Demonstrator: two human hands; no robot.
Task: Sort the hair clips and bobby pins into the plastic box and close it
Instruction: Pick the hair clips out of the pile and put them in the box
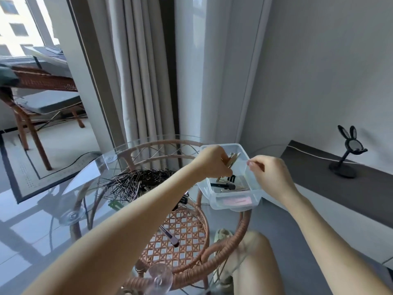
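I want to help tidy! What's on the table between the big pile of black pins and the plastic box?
In the head view, the left forearm crosses that gap between the bobby pin pile and the plastic box; otherwise only bare glass table shows.

no legible txt, pink label on plastic box (230, 191) too blurred

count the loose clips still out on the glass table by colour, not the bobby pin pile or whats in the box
green clip: 1
dark brown clip: 1
black clip, partly behind the left forearm: 1
total: 3 visible; more may be hidden under the arm or in the bobby pin pile
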